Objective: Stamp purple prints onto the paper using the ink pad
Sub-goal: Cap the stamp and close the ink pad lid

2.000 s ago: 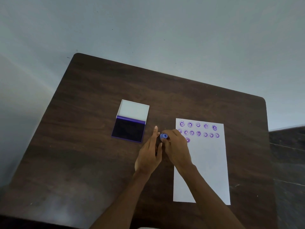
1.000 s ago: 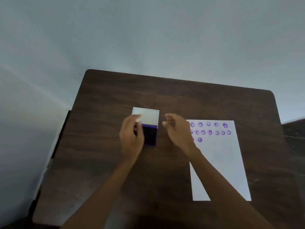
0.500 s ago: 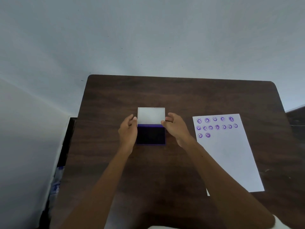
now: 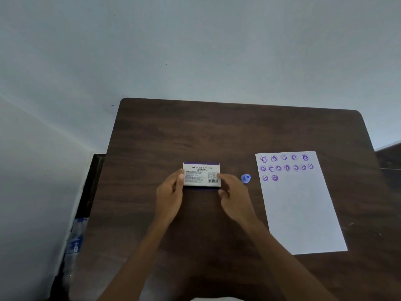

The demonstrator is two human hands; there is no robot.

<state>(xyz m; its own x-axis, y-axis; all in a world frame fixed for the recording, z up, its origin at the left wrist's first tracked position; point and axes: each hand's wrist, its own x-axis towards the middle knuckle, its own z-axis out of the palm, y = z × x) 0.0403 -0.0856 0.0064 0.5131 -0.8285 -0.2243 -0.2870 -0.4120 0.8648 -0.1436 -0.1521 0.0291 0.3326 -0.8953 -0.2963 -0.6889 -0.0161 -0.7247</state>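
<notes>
The ink pad (image 4: 201, 174) lies in the middle of the dark wooden table (image 4: 217, 131) with its printed white lid down over the pad. My left hand (image 4: 170, 194) touches its left side and my right hand (image 4: 233, 195) touches its right side, fingertips on the lid's edges. A small blue stamp (image 4: 245, 178) stands alone on the table between the ink pad and the paper. The white paper (image 4: 301, 209) lies at the right, with several purple smiley prints in rows across its top.
A pale wall rises behind the table. Off the table's left edge, a plastic bottle (image 4: 73, 242) stands on the floor. The table's right edge runs close to the paper.
The blue stamp left my hands and now stands on the table. Both hands moved left to the open ink pad and its lid has come down shut. The view shifted left.
</notes>
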